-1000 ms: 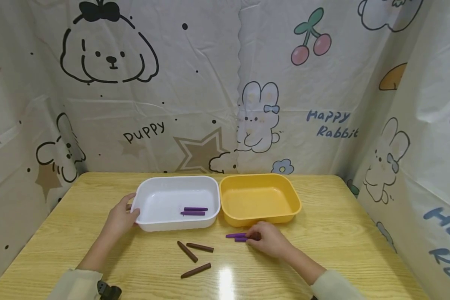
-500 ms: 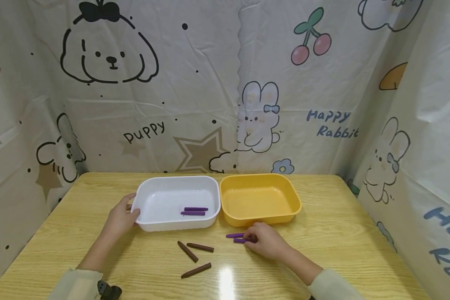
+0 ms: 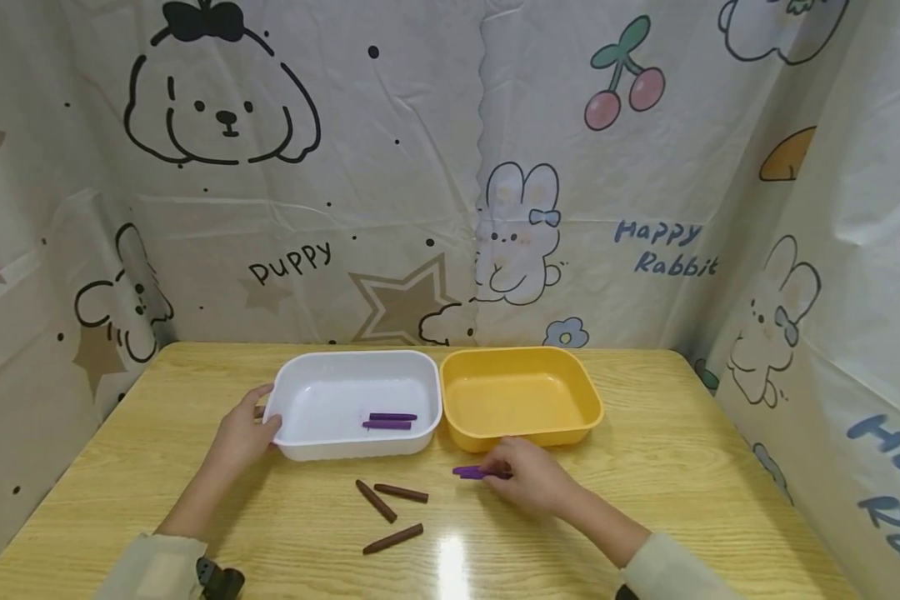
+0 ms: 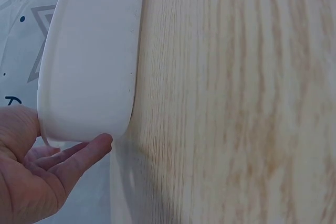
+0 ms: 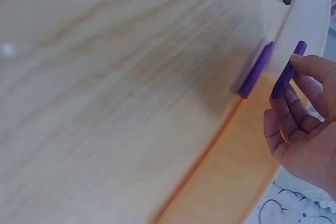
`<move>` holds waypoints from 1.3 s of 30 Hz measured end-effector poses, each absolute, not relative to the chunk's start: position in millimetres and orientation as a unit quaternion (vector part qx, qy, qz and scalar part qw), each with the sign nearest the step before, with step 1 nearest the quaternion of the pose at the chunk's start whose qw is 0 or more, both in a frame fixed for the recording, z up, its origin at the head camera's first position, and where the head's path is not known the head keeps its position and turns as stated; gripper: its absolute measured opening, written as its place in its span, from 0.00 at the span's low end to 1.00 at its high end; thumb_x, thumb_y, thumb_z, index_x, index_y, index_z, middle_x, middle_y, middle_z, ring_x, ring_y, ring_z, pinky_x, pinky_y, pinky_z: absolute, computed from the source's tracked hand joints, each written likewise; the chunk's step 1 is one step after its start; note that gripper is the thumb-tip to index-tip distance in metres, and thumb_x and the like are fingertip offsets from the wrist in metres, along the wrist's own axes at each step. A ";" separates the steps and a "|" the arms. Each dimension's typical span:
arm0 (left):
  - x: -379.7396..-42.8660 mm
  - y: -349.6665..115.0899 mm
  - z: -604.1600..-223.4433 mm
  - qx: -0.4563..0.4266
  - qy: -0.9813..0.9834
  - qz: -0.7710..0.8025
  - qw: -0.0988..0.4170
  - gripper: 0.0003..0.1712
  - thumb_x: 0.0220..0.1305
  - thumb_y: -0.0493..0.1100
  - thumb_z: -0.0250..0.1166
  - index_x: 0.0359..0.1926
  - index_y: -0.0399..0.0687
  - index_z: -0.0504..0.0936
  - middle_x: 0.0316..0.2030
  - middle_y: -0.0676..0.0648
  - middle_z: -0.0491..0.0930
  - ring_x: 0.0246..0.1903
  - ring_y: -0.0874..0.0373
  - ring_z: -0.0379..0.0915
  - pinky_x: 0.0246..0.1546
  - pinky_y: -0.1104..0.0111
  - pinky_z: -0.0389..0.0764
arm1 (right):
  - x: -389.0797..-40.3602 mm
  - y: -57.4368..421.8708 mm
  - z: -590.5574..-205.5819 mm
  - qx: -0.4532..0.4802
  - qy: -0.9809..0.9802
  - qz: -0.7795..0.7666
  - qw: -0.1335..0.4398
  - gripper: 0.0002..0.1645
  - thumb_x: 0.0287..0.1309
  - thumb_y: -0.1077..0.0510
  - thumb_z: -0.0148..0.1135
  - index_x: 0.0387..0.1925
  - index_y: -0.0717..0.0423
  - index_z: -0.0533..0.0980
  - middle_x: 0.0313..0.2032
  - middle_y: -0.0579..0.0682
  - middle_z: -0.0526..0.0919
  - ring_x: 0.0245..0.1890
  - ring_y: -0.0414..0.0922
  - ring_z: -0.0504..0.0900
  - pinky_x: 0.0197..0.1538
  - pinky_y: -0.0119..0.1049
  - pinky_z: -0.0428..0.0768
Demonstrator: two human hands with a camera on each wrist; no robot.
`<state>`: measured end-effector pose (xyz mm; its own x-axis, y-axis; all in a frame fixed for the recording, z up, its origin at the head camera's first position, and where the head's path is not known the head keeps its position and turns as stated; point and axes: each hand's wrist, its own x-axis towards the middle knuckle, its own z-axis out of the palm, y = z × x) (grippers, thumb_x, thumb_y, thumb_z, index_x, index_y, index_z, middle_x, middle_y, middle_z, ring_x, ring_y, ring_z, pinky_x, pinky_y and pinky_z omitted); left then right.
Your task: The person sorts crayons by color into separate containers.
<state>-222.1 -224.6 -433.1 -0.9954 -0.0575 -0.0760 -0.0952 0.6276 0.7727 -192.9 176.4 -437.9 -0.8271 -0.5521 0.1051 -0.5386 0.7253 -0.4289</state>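
My left hand grips the left end of the white tray, thumb and fingers on either side of its rim. Two purple crayons lie inside that tray. In front of the yellow tray, my right hand pinches a purple crayon between thumb and fingers, slightly above the table. A second purple crayon lies on the table just beside it, partly hidden by the held one in the head view.
Three brown crayons lie on the table before the white tray: one slanting, one nearly level, and one nearer the front. The two trays stand side by side. A printed cloth hangs behind the wooden table.
My right hand has shifted slightly left and taken up one purple crayon, which now sits closer to the other purple one. The left hand keeps its place on the white tray.
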 end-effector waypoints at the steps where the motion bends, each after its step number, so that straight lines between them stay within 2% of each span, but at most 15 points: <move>1: -222.0 -224.6 -433.0 -0.041 0.902 0.429 0.022 0.34 0.65 0.36 0.50 0.69 0.30 0.50 0.56 0.19 0.64 0.48 0.31 0.73 0.33 0.63 0.85 | -192.8 175.5 -435.4 -0.292 0.928 -0.229 0.019 0.02 0.51 0.56 0.67 0.30 0.48 0.82 0.24 0.37 0.74 0.26 0.33 0.67 0.30 0.24 0.68; 7: -221.1 -224.8 -432.5 -0.037 0.902 0.430 0.023 0.34 0.66 0.36 0.50 0.69 0.30 0.49 0.56 0.19 0.64 0.48 0.31 0.74 0.33 0.63 0.85 | -194.0 168.5 -421.2 -0.289 0.921 -0.260 0.040 0.03 0.53 0.57 0.66 0.32 0.49 0.82 0.25 0.38 0.74 0.27 0.33 0.69 0.30 0.24 0.71; 18: -221.5 -225.5 -434.0 -0.035 0.898 0.439 0.026 0.34 0.66 0.36 0.50 0.69 0.30 0.49 0.56 0.18 0.63 0.48 0.31 0.73 0.33 0.63 0.86 | -207.9 152.2 -393.1 -0.310 0.916 -0.254 0.017 0.05 0.53 0.58 0.66 0.34 0.52 0.82 0.27 0.42 0.77 0.28 0.35 0.72 0.31 0.24 0.74; 27: -222.0 -226.4 -433.9 -0.035 0.898 0.439 0.027 0.34 0.66 0.36 0.50 0.69 0.30 0.49 0.56 0.19 0.63 0.49 0.31 0.73 0.33 0.63 0.85 | -223.4 134.5 -371.7 -0.299 0.925 -0.235 -0.002 0.05 0.53 0.57 0.66 0.33 0.50 0.82 0.27 0.42 0.77 0.28 0.37 0.72 0.32 0.25 0.73; 39: -222.2 -226.3 -433.9 -0.038 0.900 0.434 0.024 0.34 0.66 0.37 0.50 0.69 0.31 0.49 0.56 0.19 0.64 0.49 0.31 0.73 0.33 0.63 0.85 | -252.3 109.1 -367.0 -0.274 0.930 -0.245 0.003 0.06 0.55 0.56 0.65 0.34 0.53 0.83 0.26 0.44 0.79 0.26 0.38 0.71 0.30 0.27 0.73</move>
